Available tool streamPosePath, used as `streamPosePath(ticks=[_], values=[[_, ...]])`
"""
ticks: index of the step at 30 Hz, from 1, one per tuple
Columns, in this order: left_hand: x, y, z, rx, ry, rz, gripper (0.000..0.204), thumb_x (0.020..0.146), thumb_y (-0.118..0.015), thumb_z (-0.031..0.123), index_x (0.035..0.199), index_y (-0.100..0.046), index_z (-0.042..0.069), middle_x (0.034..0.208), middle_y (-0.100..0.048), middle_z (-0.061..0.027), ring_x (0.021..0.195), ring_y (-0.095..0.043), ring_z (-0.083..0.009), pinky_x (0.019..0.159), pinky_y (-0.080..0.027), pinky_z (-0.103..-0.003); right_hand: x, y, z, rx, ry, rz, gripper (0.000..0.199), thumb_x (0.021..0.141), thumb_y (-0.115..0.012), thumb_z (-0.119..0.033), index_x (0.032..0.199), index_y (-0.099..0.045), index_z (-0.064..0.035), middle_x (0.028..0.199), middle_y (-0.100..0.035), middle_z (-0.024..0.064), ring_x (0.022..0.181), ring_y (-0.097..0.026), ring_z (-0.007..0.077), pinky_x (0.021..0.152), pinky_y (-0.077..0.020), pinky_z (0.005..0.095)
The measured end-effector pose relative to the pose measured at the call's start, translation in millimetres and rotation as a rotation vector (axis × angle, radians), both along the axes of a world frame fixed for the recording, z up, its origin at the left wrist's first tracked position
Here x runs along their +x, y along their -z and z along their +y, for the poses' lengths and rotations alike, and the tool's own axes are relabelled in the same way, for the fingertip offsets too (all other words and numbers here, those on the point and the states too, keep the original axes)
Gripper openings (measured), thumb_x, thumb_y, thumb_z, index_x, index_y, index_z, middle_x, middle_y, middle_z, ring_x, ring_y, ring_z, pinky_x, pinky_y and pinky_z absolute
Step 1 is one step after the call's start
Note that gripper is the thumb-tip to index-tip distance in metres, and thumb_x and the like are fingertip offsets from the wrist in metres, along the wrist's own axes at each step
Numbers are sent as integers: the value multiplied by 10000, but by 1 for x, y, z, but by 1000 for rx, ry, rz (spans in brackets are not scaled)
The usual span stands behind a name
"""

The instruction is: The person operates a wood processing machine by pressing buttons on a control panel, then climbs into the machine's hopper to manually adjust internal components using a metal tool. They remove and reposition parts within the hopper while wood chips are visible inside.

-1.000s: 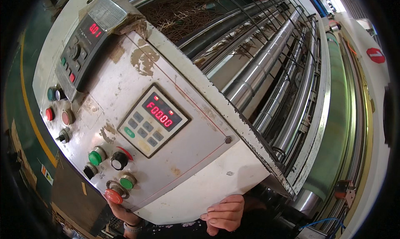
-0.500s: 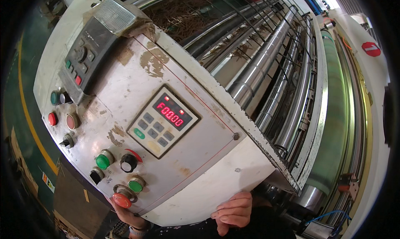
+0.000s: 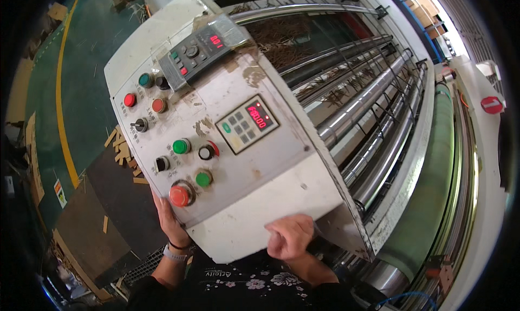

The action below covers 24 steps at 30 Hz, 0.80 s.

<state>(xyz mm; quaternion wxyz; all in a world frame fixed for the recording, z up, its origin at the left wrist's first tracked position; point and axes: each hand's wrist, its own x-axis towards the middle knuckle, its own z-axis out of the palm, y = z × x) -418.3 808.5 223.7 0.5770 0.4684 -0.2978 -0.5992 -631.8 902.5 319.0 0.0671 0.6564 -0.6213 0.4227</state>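
Note:
A white control panel (image 3: 271, 193) with worn paint tilts in front of me. My left hand (image 3: 171, 224), with a pale band on its wrist, lies along the panel's lower left edge, fingers stretched out and partly hidden by it. Closest to that hand is a red mushroom button (image 3: 180, 196), with a green button (image 3: 203, 177) beside it. Over the panel's lower right edge, my right hand (image 3: 291, 236) is loosely curled, with nothing visible in it. A black knob (image 3: 206, 152) sits below a keypad with a lit red display (image 3: 248, 123). Higher up is a taped dark grey controller (image 3: 196, 53).
Behind the panel run shiny metal rollers (image 3: 364, 102) crossed by dark cords, with brown shreds (image 3: 281, 40) underneath. A wide green roller (image 3: 428, 189) stands at the right. On the left, a green floor (image 3: 89, 91) carries a yellow line, with wooden strips (image 3: 123, 151) near the panel.
My view has shifted, so the panel appears higher and farther right, and more of both arms shows. My right hand has moved up over the panel's lower edge, its fingers more curled.

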Motion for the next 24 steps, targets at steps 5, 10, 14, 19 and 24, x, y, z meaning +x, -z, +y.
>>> streamPosePath(ticks=[5,10,14,19,24], values=[[-8,-33,7,-19,159,-5,530,959,-326,191,1410,-146,-21,1424,-256,-125,1271,-298,-199,1051,-227,-307,3,-7,-8,-64,64,27,96,731,-592,-56,821,-580,-87,660,-601,-5,577,-560,181,600,-403,301],[1,-25,73,-56,264,-213,567,926,-346,121,1420,-101,-8,1443,-206,-154,1283,-270,-218,1053,-205,-306,2,-13,-4,-90,68,29,94,726,-618,-68,814,-586,-68,695,-594,22,631,-578,195,631,-424,308],[-27,-44,83,4,139,-161,569,923,-357,76,1426,-99,11,1433,-202,-167,1261,-274,-226,1044,-199,-306,1,-12,-4,-100,57,7,69,725,-601,-52,787,-589,-81,667,-584,8,604,-568,191,610,-411,307],[-37,-34,80,39,18,-237,562,940,-370,130,1432,-114,36,1411,-251,-171,1216,-334,-244,1010,-257,-313,1,-12,-5,-128,78,-20,94,683,-600,-21,758,-599,-78,631,-577,4,565,-575,192,574,-410,301],[-42,-50,77,42,-4,-199,559,943,-352,102,1433,-92,40,1401,-270,-178,1210,-356,-249,1014,-261,-329,-3,-10,2,-60,5,15,125,704,-584,-60,828,-598,-72,671,-588,14,610,-576,173,602,-423,296]])
